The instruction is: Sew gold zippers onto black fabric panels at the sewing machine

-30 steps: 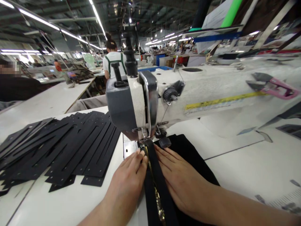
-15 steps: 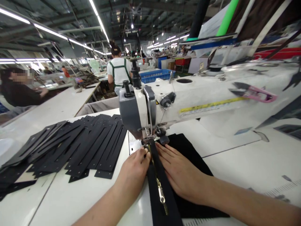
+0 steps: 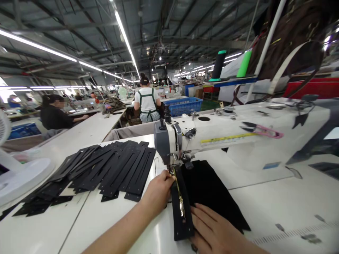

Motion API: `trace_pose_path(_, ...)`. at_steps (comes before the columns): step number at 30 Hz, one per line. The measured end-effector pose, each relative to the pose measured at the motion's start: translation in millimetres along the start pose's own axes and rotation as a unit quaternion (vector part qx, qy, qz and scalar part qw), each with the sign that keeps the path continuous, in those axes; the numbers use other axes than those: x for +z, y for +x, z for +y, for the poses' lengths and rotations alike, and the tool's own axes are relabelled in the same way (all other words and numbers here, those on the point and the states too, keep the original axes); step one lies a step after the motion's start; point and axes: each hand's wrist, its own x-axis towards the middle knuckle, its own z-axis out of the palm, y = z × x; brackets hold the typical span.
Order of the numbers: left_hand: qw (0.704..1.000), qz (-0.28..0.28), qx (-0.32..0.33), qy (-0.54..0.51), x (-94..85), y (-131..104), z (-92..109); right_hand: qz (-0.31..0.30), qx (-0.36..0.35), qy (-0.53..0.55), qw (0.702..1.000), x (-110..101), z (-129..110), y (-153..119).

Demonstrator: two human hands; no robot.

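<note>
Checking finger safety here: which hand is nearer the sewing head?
Left. The left hand is just below the sewing head; the right hand is farther back, beside the zippered strip.

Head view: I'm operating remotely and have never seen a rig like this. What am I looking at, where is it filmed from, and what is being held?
There is no robot here: these are a person's bare hands, filmed by a camera worn on the head, looking forward and down. The white sewing machine stands on a pale table. Under its head lies a black strip with a gold zipper, beside black fabric. The left hand has its fingers at the strip near the needle area; whether they pinch it is unclear. The right hand lies along its lower right edge. Slotted black pieces are piled at left.
</note>
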Motion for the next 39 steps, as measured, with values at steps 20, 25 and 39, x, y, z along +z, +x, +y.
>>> trace_pose_path(20, 0.993, 0.08, 0.08, 0.026, -3.6, -14, 17, 0.068, -0.018, -0.033, 0.997, 16, -3, -2)
trace_pose_path(25, 0.991, 0.08, 0.099, 0.029, -1.5, -8, 8, 0.078, -0.01, -0.037, 0.996, 17, 6, 2)
trace_pose_path(39, 0.989, 0.103, 0.104, 0.023, 1.5, 9, -7, 0.074, 0.006, -0.023, 0.997, 39, 35, 9)
